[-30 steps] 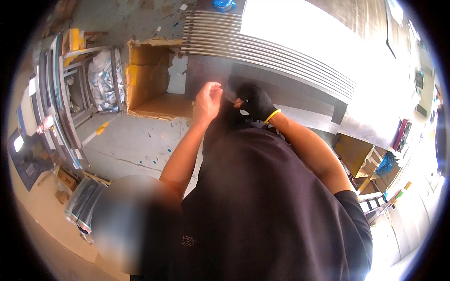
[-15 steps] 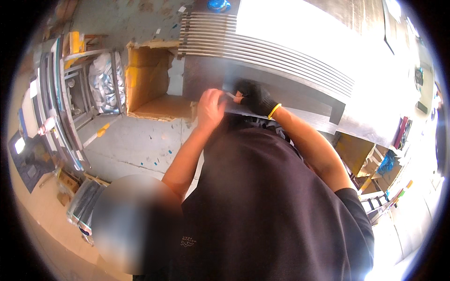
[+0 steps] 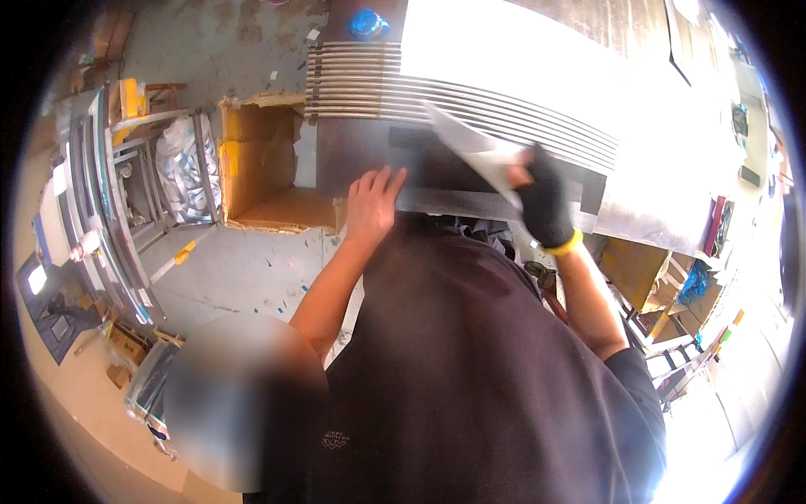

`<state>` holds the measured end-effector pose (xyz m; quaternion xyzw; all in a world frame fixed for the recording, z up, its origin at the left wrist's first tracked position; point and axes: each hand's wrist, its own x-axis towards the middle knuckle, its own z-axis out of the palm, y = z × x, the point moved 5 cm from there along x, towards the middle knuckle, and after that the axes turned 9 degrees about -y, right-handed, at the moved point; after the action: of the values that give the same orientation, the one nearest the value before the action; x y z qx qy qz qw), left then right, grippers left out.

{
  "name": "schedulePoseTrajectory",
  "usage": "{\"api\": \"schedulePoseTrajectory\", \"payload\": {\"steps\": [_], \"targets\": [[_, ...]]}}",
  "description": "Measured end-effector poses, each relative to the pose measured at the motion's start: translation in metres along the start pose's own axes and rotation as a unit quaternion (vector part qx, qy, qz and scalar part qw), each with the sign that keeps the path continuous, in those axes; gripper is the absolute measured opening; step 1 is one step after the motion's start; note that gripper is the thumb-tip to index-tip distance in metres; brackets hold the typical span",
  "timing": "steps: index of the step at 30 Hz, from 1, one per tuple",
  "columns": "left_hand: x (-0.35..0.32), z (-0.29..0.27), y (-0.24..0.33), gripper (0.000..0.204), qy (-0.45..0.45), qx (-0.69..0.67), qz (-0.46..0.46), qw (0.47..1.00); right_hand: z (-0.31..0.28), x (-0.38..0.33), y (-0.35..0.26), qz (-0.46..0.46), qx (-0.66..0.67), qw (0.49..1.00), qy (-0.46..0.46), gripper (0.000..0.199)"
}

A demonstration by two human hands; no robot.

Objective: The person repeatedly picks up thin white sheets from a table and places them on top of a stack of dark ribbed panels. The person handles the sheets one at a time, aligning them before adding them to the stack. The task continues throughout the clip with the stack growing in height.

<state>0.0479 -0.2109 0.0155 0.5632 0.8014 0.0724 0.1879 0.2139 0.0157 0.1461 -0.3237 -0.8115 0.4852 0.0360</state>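
concrete floor, cardboard box (image 3: 260,181) at left; bare left hand (image 3: 372,206) lies flat and open on metal sheet (image 3: 470,202), gloved right hand (image 3: 546,202) (black glove) pinches clear film (image 3: 470,151)

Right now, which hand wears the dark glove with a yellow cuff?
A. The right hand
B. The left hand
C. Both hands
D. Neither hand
A: the right hand is in a dark glove with a yellow cuff and lifts a thin pale sheet, while the left hand is bare and lies flat on the dark metal panel.
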Motion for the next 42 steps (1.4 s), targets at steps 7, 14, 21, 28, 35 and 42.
{"api": "schedulePoseTrajectory", "payload": {"steps": [7,14,21,28,35,42], "targets": [[0.002,0.005,0.003,0.047,0.027,-0.001,0.010,1.000,-0.245,-0.144,0.032,-0.064,-0.118,0.868,0.477,0.031],[0.016,-0.017,0.015,0.056,0.036,-0.104,0.006,0.994,-0.261,-0.168,-0.048,-0.008,-0.125,0.879,0.461,0.059],[0.062,-0.154,0.118,0.060,0.167,-0.333,0.180,0.910,-0.137,-0.057,-0.079,-0.183,-0.134,0.973,0.039,0.022],[0.071,-0.134,0.131,0.013,0.076,-0.314,0.160,0.933,-0.112,-0.021,-0.058,-0.220,-0.202,0.954,0.013,0.031],[0.061,-0.116,0.106,0.008,0.120,-0.386,0.045,0.913,-0.191,-0.112,0.189,0.080,0.033,0.868,0.488,0.041],[0.070,-0.103,0.097,0.013,0.124,-0.338,0.036,0.932,-0.180,-0.185,0.467,0.150,0.313,0.861,0.372,0.037]]}}
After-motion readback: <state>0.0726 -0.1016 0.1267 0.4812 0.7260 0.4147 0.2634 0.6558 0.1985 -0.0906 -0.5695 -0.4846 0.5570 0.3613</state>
